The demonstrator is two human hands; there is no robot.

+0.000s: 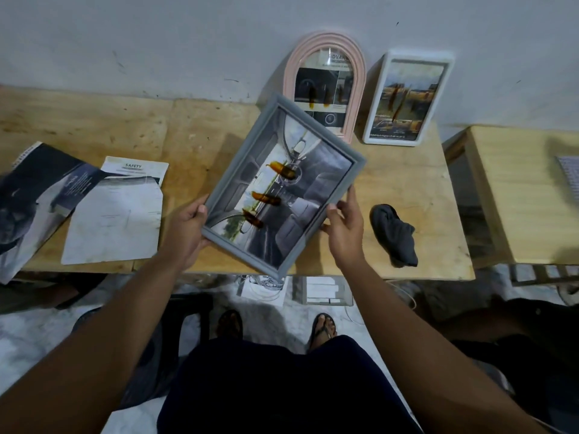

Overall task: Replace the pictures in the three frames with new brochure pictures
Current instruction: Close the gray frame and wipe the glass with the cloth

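I hold a grey rectangular frame [355,162] tilted above the wooden table [188,126], its front facing me with a car-interior brochure picture behind the glass. My left hand [188,228] grips its lower left edge, and my right hand [344,228] grips its right edge. A pink arched frame [289,73] and a white rectangular frame [448,76] stand upright against the wall at the back right, each with a brochure picture in it.
Brochures and loose sheets [112,227] lie on the table's left side, one headed SAFETY [134,166]. A dark crumpled cloth [396,234] lies to the right of my right hand. A second wooden table [526,195] stands at the right. Papers lie on the floor near my feet.
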